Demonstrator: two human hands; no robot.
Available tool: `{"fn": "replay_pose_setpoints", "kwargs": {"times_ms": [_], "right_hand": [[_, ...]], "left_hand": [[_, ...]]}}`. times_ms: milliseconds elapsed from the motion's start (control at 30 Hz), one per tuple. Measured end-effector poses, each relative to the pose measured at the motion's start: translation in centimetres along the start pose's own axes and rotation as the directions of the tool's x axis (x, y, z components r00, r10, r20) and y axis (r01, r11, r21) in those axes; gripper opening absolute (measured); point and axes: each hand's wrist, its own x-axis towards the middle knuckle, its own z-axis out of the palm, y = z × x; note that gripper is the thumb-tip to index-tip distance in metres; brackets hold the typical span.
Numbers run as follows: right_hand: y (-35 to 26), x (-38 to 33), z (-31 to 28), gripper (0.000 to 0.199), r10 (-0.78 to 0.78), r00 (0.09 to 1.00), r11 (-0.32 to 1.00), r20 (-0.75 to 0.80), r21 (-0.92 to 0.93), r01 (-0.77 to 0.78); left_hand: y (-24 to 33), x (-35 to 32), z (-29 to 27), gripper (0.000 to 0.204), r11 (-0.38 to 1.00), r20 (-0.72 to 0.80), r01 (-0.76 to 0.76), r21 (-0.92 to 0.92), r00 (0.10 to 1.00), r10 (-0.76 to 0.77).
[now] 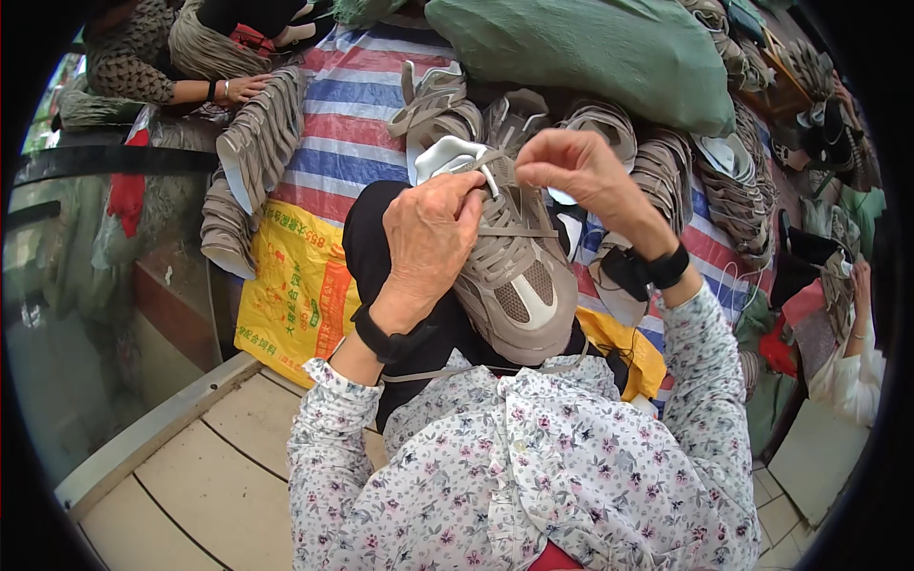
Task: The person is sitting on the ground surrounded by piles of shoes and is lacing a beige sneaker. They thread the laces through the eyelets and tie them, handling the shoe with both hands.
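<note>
A grey-beige sneaker upper (524,297) with mesh and a pale toe panel rests on my dark-trousered lap, toe toward me. Flat grey laces (505,255) cross its front. My left hand (433,238) is closed on the upper's left side near the top eyelets, fingers curled beside the white-lined opening (447,152). Just right of that opening, my right hand (586,181) is raised with thumb and forefinger pinched together. Whatever lies in that pinch is too small to make out. A loose lace end (438,372) trails across my lap under the toe.
Stacked sneaker uppers (262,143) stand at left, with more stacks (664,176) at right on a striped sheet (352,109). A large green sack (581,57) lies beyond. Left are a yellow bag (295,285) and a glass panel (105,314). Other people's hands (246,88) work nearby.
</note>
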Motion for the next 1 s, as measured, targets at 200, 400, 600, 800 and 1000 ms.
{"fn": "replay_pose_setpoints", "kwargs": {"times_ms": [200,400,600,800,1000], "right_hand": [[2.4,-1.1,1.5,0.012,0.089,0.989,0.987,-0.115,0.141,-0.073],[4.5,-0.9,3.0,0.011,0.076,0.980,0.983,-0.183,0.180,-0.043],[3.5,-1.8,4.2,0.012,0.035,0.970,0.988,-0.241,0.156,0.003],[2.1,-1.9,4.1,0.007,-0.226,0.932,0.963,-0.284,-0.210,0.170],[-0.2,-2.4,5.8,0.018,-0.525,0.845,0.585,0.099,-0.680,0.442]], "left_hand": [[-0.6,1.2,0.5,0.021,0.977,0.191,0.205,-0.062,0.963,-0.190],[-1.9,1.5,0.7,0.021,0.932,0.317,0.293,-0.214,0.923,-0.217],[-1.4,1.4,-0.6,0.017,0.874,0.417,0.385,-0.296,0.876,-0.245],[-1.4,1.3,0.3,0.012,0.913,0.333,0.328,-0.241,0.912,-0.240],[-1.7,1.8,0.2,0.010,0.940,0.336,0.283,-0.192,0.919,-0.208]]}}
